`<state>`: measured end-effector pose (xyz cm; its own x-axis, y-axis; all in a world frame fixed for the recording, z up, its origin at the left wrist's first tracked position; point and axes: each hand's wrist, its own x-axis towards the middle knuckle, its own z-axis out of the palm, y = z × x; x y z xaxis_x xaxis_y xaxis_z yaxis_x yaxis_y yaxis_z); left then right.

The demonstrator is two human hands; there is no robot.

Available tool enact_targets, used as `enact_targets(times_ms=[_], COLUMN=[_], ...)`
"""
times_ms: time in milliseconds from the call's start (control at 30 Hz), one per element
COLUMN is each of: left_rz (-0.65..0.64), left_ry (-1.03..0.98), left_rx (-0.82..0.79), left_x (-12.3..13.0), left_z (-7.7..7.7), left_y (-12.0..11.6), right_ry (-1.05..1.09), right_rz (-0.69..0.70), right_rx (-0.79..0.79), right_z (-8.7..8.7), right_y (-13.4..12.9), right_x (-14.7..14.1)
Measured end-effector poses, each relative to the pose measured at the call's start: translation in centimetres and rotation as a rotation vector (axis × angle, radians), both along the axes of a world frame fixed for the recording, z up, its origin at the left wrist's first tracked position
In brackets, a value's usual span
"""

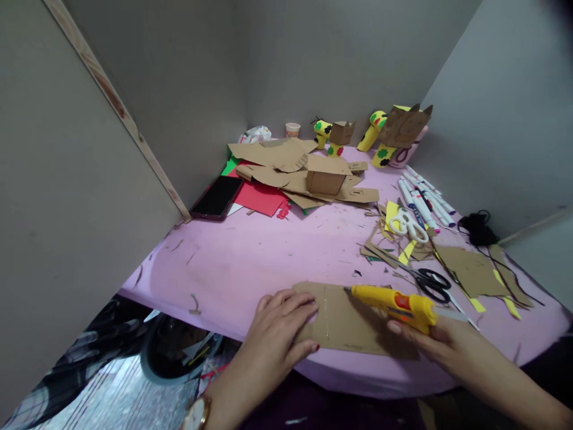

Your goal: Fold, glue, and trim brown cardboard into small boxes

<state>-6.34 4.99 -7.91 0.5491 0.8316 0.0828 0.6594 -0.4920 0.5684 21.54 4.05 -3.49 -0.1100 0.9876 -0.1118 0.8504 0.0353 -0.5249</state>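
We find the cardboard sheet (349, 325) at the table's (259, 254) six o'clock edge. At the sheet's nine o'clock, we note the left hand (284, 325) resting on it, thumb and fingers apart. At three o'clock, we record the right hand (441, 343) clamped around a yellow glue gun (385, 297), nozzle pointing toward nine. We log black-handled scissors (417, 273) at two.

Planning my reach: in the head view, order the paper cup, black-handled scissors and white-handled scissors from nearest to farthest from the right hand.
1. Black-handled scissors, just beyond the right hand.
2. White-handled scissors, farther back.
3. Paper cup, by the back wall.
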Motion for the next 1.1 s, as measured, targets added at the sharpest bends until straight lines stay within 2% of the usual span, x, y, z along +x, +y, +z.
enact_targets(times_ms=[167,333,433,533,600,733,900,1100], left_rz=[0.0,-0.001,-0.006,-0.002,0.002,0.006,-0.005,-0.013], left_ry=[0.016,0.033,0.035,0.038,0.039,0.01,0.001,0.037], left_rx=[-0.019,-0.03,-0.025,-0.031,-0.039,-0.012,0.051,0.07], left_x=[0.0,0.1,0.1,0.1,0.1,0.0,-0.3,-0.4], left_z=[0.2,0.2,0.2,0.3,0.4,0.2,-1.0,-1.3], left_y=[0.1,0.0,0.0,0.0,0.1,0.2,0.4,0.7], right_ry=[-0.063,0.025,0.023,0.038,0.003,0.038,0.205,0.172], right_rz=[-0.084,0.02,0.024,0.019,0.005,-0.125,-0.151,-0.087], right_rx=[-0.091,-0.075,-0.064,-0.051,-0.101,-0.136,-0.116,-0.114], right_z=[-0.2,0.6,0.6,-0.1,-0.8,-1.6,-0.5,0.3], right_y=[-0.2,0.6,0.6,0.3,0.0,-0.7,-1.1,-1.4], right_x=[0.7,-0.5,-0.7,0.3,1.5,3.1,3.6,4.4])
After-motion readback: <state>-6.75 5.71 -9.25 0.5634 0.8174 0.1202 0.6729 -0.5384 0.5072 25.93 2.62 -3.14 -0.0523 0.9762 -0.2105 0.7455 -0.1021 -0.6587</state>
